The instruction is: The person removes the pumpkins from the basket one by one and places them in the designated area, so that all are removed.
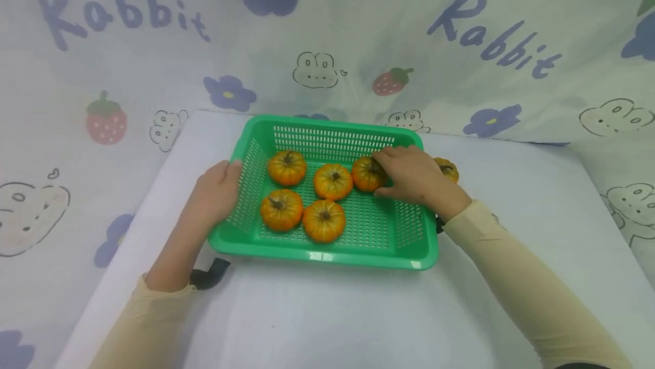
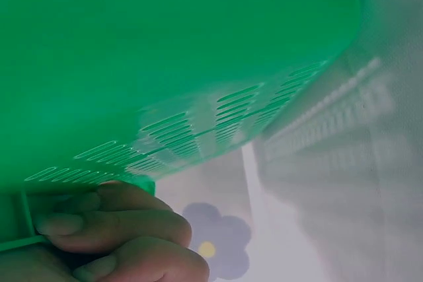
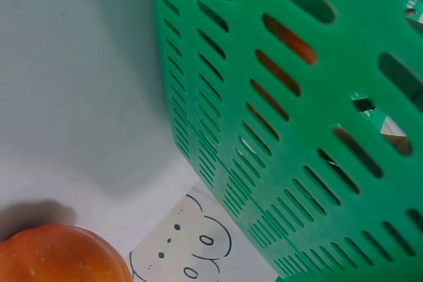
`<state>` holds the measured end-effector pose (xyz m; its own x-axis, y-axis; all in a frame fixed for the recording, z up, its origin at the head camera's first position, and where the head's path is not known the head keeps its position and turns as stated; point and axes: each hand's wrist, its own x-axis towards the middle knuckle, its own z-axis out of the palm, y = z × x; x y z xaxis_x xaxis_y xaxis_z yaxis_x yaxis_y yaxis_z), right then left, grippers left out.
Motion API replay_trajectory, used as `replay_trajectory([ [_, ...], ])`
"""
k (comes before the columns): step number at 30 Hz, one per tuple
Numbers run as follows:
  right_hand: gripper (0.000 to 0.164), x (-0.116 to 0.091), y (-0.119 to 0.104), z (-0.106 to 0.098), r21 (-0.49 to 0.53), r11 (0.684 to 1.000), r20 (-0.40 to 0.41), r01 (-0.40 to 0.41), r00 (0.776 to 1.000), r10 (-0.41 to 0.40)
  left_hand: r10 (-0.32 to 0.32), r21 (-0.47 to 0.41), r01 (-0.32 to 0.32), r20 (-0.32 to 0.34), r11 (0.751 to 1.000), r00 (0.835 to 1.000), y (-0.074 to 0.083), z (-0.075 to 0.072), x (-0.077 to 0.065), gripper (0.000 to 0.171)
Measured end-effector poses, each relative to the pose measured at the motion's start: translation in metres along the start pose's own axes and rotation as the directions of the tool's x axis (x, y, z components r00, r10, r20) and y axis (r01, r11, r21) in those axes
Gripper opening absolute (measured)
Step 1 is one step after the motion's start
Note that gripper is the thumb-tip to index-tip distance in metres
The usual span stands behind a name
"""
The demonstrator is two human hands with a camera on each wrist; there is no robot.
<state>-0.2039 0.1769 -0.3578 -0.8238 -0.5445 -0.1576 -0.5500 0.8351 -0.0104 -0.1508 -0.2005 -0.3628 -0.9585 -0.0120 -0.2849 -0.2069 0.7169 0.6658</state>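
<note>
Toward far right corner of green basket (image 1: 368,259), right hand (image 1: 411,175) grasps pumpkin (image 1: 363,173) beside middle pumpkin (image 1: 333,182); left hand (image 1: 213,193) grips left edge; best: basket steady, pumpkin moved gently, stem unstrained

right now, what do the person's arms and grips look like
The sleeves are long and beige. The left grip and right grip are bare hands, ungloved. A curved black piece sticks out by the left wrist; a dark bit shows by the right.
</note>
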Motion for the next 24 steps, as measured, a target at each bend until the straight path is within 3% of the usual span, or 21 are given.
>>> replay_trajectory([
  [10,0.073,-0.0007,-0.0025,-0.0007,0.015,1.000,-0.006,-0.016,1.000,0.016,0.009,-0.064,-0.009,-0.007,0.998,1.000,-0.0029,0.0005,-0.0021,0.064],
  [24,0.083,0.0002,-0.0032,-0.0006,-0.007,1.000,0.025,-0.005,1.000,0.005,0.001,-0.170,-0.001,0.000,0.985,1.000,-0.0067,0.0012,0.0003,0.067],
])
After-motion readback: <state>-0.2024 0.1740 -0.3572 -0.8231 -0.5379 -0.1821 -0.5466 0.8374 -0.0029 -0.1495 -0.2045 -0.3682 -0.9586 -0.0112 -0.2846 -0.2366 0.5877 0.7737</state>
